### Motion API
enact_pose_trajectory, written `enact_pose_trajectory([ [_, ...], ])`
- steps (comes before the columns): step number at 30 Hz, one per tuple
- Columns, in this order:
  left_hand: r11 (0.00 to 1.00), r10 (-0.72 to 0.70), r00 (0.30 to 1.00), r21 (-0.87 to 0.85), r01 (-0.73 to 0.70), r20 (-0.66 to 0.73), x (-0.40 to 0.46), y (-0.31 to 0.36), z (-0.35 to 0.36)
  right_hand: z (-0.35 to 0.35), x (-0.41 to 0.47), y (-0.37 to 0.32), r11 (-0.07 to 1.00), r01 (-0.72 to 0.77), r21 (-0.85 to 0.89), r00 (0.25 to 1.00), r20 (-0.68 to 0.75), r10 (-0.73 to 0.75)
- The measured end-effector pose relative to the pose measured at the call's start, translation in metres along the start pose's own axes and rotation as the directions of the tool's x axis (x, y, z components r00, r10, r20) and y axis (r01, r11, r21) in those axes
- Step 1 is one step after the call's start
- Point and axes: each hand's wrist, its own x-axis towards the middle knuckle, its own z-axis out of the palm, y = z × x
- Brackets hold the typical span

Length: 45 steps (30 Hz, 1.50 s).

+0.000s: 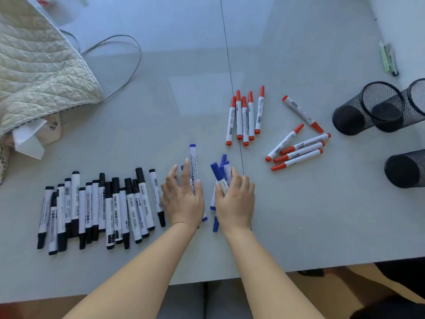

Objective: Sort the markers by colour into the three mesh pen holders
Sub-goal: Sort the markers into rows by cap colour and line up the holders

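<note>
Head view puts the blue markers (193,157) at lower centre of the frame, half hidden under both hands. The right hand (235,199) has its fingers curled round a bunch of them; the left hand (182,196) lies flat, fingers straight, pressing others to the table (184,77). By the look of it the step is gathering the blues — none is in a holder yet. Next they need bunching into one grasp and carrying to the holders (370,107) at the right edge, which lie tipped on their sides and likely want standing up first. Black markers (96,208) lie in a row at lower left, red markers (247,116) at centre right — smooth white plastic barrels with coloured caps. The holders are black wire-mesh cylinders.
</note>
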Motion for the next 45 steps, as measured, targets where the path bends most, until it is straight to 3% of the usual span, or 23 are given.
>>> enact_pose_trajectory([
  [4, 0.988, 0.114, 0.991, 0.098, -0.12, 0.069, 0.005, -0.014, -0.002, 0.009, 0.003, -0.005, 0.989, -0.044, -0.143, 0.998, -0.044, 0.038],
  [8, 0.962, 0.197, 0.967, 0.159, -0.222, 0.159, 0.009, -0.021, -0.004, 0.021, 0.007, -0.016, 0.991, -0.066, -0.114, 0.995, 0.061, 0.073],
  [12, 0.957, 0.261, 0.934, 0.06, -0.283, 0.246, 0.012, -0.025, -0.018, 0.029, -0.001, -0.024, 0.994, -0.067, -0.081, 0.99, 0.121, 0.077],
  [17, 0.928, 0.331, 0.874, 0.047, -0.371, 0.357, 0.021, -0.027, -0.031, 0.027, -0.007, -0.023, 0.995, -0.076, 0.071, 0.995, 0.077, 0.07],
  [22, 0.898, 0.327, 0.825, 0.12, -0.423, 0.461, 0.022, -0.03, -0.038, 0.03, -0.028, -0.016, 0.998, -0.062, -0.024, 0.996, 0.069, 0.063],
  [30, 0.897, 0.35, 0.824, 0.094, -0.432, 0.446, 0.018, -0.029, -0.039, 0.03, -0.032, -0.015, 0.996, -0.038, -0.08, 0.994, 0.101, 0.046],
  [34, 0.934, 0.292, 0.884, 0.092, -0.346, 0.364, 0.011, -0.021, -0.04, 0.014, -0.033, -0.012, 1.0, -0.025, 0.016, 0.987, 0.162, 0.022],
  [41, 0.909, 0.403, 0.878, -0.001, -0.417, 0.26, 0.017, 0.032, -0.039, -0.044, -0.015, 0.027, 0.985, -0.175, 0.01, 0.977, -0.12, 0.175],
  [45, 0.91, 0.413, 0.862, -0.104, -0.401, 0.295, 0.031, 0.064, -0.03, -0.058, 0.001, 0.048, 0.968, -0.242, 0.06, 0.958, -0.141, 0.248],
])
